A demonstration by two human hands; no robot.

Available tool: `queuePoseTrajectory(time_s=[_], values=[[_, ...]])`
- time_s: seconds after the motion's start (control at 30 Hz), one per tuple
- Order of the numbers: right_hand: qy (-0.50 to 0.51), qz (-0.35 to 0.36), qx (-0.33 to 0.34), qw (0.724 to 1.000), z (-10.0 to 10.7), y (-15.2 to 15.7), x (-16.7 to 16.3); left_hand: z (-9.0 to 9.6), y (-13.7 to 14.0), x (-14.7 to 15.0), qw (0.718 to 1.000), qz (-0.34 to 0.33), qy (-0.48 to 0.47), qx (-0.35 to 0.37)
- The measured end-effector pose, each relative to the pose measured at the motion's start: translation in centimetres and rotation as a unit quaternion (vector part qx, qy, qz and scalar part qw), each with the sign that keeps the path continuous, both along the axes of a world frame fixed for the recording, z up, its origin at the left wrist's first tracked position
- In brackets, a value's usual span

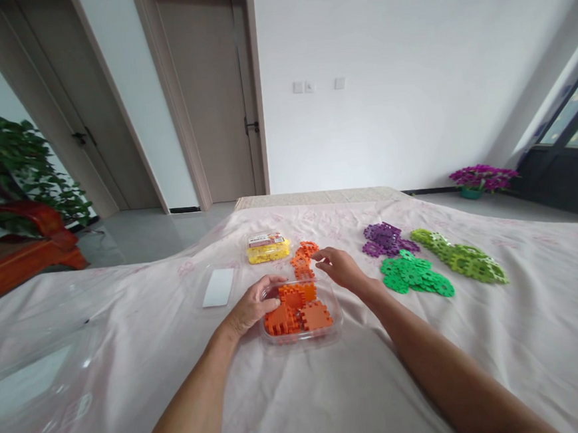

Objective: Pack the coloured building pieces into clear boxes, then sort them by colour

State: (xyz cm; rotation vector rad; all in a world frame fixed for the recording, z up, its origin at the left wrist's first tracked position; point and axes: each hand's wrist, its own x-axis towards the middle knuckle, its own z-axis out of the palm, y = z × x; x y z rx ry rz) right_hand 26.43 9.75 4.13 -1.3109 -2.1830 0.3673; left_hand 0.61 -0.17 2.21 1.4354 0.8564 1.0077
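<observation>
A clear plastic box [337, 316] with orange toothed, flat building pieces [317, 316] inside stands in front of me. My left hand [256, 302] grips its left side, the thumb over the inside and the fingers along the far rim. Just beyond the box lies a strip of loose orange pieces [302, 259] on the cloth. Beside these pieces is my right hand [340, 267], its fingers bent and a little apart. Nothing shows between them. Whether its fingertips touch the orange pieces I cannot tell.
A lidded box of yellow pieces [267, 248] stands behind. Purple [383, 238], green [414, 275] and lime pieces [459, 256] lie in piles at right. A clear lid [218, 287] with a white label and clear plastic packaging [26, 384] rest at left on the pinkish cloth [303, 402].
</observation>
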Motion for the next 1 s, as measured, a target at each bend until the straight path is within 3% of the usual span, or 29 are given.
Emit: queuePoseTrajectory(time_s=[0.13, 0.27, 0.47, 0.6, 0.73, 0.8, 0.9, 1.0], values=[[-0.012, 0.081, 0.003, 0.997, -2.2, 0.8, 0.1, 0.2, 0.0, -0.2, 1.0, -0.024, 0.001, -0.004], [-0.065, 0.154, 0.03, 0.985, -2.8, 1.0, -0.1, 0.5, -0.1, -0.2, 0.999, -0.038, 0.002, -0.013], [-0.085, 0.109, 0.009, 0.99, -2.3, 0.5, 0.0, 0.5, 0.2, -0.4, 0.997, -0.06, 0.001, -0.049], [-0.094, 0.067, -0.007, 0.993, -0.7, 0.1, 0.2, 0.3, 0.4, -0.6, 0.997, -0.058, 0.013, -0.053], [-0.046, 0.019, -0.044, 0.998, 2.4, -0.1, 1.1, 0.5, 0.3, -0.6, 0.997, -0.057, 0.02, -0.055], [-0.013, 0.05, -0.092, 0.994, 4.0, -0.6, 1.6, 0.7, 0.2, -0.5, 0.997, -0.051, 0.023, -0.059], [-0.007, 0.153, -0.154, 0.976, 6.0, -2.0, 1.7, 1.0, 0.0, -0.3, 0.997, -0.041, 0.023, -0.068], [-0.042, 0.227, -0.173, 0.957, 7.2, -3.8, 1.3, 1.1, -0.1, -0.3, 0.996, -0.034, 0.022, -0.077]])
